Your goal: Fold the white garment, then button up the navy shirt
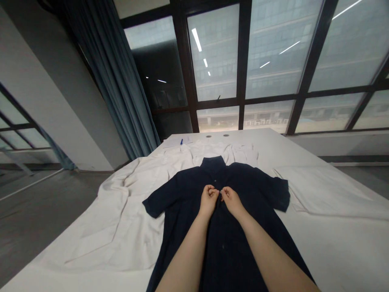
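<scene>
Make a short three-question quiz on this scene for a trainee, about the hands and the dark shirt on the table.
1. Multiple choice: what are the left hand and right hand at?
A) a dark navy short-sleeved shirt
B) a striped apron
C) a bath towel

2. True or false: the shirt's collar points toward the person.

3. Fill the gap: the blue pen lies at the far end of the white table, on a sheet of ____.

Key:
1. A
2. False, it points away from the person.
3. paper
</scene>
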Motion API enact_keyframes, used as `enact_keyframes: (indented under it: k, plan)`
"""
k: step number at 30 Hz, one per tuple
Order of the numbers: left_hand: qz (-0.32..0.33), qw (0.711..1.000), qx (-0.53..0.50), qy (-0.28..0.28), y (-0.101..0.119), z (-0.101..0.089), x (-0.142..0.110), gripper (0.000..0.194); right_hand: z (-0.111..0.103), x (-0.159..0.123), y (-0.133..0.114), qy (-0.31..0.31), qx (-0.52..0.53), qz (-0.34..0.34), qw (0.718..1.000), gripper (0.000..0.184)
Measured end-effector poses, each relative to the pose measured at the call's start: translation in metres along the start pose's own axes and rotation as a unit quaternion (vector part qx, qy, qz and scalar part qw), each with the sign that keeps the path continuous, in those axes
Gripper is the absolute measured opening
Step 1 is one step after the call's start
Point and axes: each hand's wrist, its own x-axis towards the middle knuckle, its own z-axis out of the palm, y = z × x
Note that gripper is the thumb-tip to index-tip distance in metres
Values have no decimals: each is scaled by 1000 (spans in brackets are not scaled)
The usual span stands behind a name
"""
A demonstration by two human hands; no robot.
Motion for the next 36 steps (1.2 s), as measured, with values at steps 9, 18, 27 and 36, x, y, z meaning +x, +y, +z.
enact_keyframes:
  k: [9, 18, 27, 36]
  plan:
    - [8, 997, 81, 3, -1, 0, 1, 25, 3, 1, 0, 11, -85, -20, 996, 14]
    - [82, 985, 152, 13, 6, 0, -4, 22, 1, -1, -12, 19, -174, -39, 984, 19]
    - [73, 981, 177, 39, 2, -3, -1, 23, -2, -1, -7, 21, -183, -38, 982, 24]
    - [74, 943, 323, 24, 27, -23, -11, 3, -26, -1, -38, -43, -225, 43, 972, 17]
